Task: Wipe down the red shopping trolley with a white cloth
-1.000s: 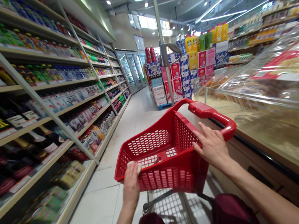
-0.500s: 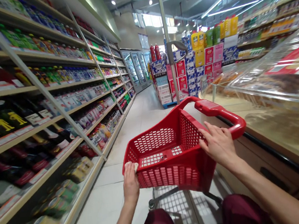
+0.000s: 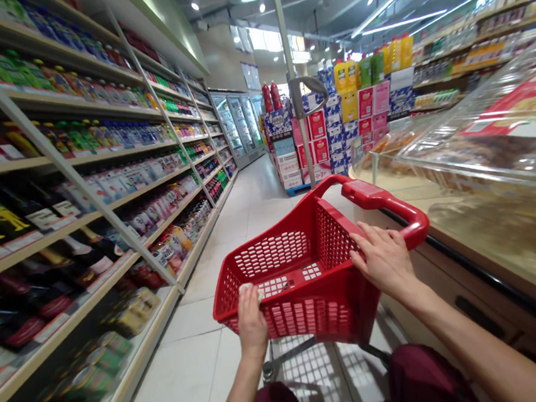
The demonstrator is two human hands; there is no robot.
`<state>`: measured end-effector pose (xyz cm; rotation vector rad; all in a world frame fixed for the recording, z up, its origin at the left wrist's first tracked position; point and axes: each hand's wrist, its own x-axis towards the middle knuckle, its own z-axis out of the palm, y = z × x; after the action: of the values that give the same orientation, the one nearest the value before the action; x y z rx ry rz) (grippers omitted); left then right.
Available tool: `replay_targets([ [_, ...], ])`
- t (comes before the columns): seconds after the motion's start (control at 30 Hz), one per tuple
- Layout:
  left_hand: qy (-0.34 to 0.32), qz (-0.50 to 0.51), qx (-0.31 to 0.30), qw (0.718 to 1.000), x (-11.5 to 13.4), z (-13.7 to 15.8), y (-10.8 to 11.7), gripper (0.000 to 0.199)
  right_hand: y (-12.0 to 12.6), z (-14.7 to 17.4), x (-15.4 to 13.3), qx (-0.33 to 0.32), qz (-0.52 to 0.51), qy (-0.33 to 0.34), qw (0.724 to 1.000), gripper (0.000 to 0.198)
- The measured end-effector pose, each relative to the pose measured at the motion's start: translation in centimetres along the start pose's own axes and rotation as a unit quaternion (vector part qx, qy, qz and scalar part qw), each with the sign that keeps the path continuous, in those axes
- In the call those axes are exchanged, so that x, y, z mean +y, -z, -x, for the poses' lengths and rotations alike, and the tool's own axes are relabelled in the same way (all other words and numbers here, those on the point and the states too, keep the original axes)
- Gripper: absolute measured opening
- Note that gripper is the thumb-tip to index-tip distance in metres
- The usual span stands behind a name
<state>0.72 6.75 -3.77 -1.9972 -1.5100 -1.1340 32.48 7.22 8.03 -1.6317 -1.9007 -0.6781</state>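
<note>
A red plastic shopping cart (image 3: 335, 308) with perforated basket walls stands right before me. On the basket's near rim, close to its left end, my left hand (image 3: 251, 319) presses a small whitish cloth (image 3: 246, 287), most of it hidden under the fingers. My right hand (image 3: 383, 256) grips the near rim at the other end, just below the red push handle (image 3: 415, 221). Its thumb and fingers bend over the edge. Nothing lies inside the basket, as far as its visible floor shows.
Shelves of bottles and cans (image 3: 116, 155) line the left side. A display counter with clear plastic covers (image 3: 495, 147) stands close on the right. Ahead are a metal pole (image 3: 287, 47), stacked cartons (image 3: 319, 139) and glass-door fridges (image 3: 242, 124). My knees (image 3: 424, 375) are beneath the cart.
My left hand has slid rightward along the near rim with the cloth. My right hand stays at its place on the rim. The view has shifted slightly.
</note>
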Motion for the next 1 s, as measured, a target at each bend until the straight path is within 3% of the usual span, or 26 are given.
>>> replay_targets([
  [0.1, -0.091, 0.056, -0.055, 0.993, 4.5, -1.3, -1.1, 0.051, 0.0, -0.1, 0.4, -0.003, 0.010, 0.002, 1.000, 0.032],
  [0.17, -0.124, 0.066, -0.077, 0.987, 4.8, -1.4, -0.7, 0.050, 0.1, 0.0, 0.7, -0.009, 0.019, 0.001, 1.000, 0.032],
  [0.23, -0.108, 0.046, -0.064, 0.991, 2.8, -0.9, 0.2, 0.050, 0.3, 0.1, 0.8, -0.015, 0.024, 0.000, 1.000, 0.033],
  [0.33, -0.032, 0.022, -0.010, 0.999, 0.0, -0.1, 0.7, 0.050, 0.3, 0.3, 0.6, -0.013, 0.016, -0.002, 1.000, 0.033],
  [0.4, -0.010, 0.056, -0.016, 0.998, 0.9, -0.2, 0.1, 0.050, 0.2, 0.3, 0.6, -0.010, 0.008, -0.009, 1.000, 0.032],
  [0.47, -0.014, 0.131, -0.057, 0.990, 4.2, -1.1, -1.0, 0.050, 0.2, 0.1, 0.9, -0.013, -0.005, -0.013, 1.000, 0.032],
  [0.53, -0.009, 0.223, -0.093, 0.970, 8.6, -2.7, -1.7, 0.048, 0.6, 0.1, 1.0, -0.015, -0.028, -0.015, 0.999, 0.032],
  [0.6, 0.064, 0.307, -0.096, 0.945, 12.7, -4.7, -1.6, 0.047, 1.3, 0.6, 0.4, -0.015, -0.079, -0.013, 0.997, 0.031],
  [0.7, 0.206, 0.437, -0.116, 0.868, 17.0, -7.4, -0.2, 0.048, 2.1, 2.6, -2.5, -0.024, -0.227, 0.009, 0.974, 0.037],
  [0.77, 0.216, 0.510, -0.168, 0.816, 18.6, -8.3, 1.0, 0.047, 2.2, 4.0, -4.9, -0.016, -0.342, -0.021, 0.939, 0.047],
  [0.83, 0.159, 0.514, -0.214, 0.816, 18.9, -8.6, 2.1, 0.049, 2.1, 4.6, -6.1, 0.006, -0.426, -0.088, 0.900, 0.049],
  [0.9, 0.109, 0.470, -0.230, 0.845, 17.3, -8.1, 2.7, 0.049, 2.5, 4.0, -4.9, 0.037, -0.459, -0.133, 0.878, 0.036],
  [1.0, 0.116, 0.389, -0.200, 0.892, 11.5, -6.4, 2.6, 0.048, 4.0, 1.7, 0.9, 0.132, -0.384, -0.138, 0.903, 0.023],
])
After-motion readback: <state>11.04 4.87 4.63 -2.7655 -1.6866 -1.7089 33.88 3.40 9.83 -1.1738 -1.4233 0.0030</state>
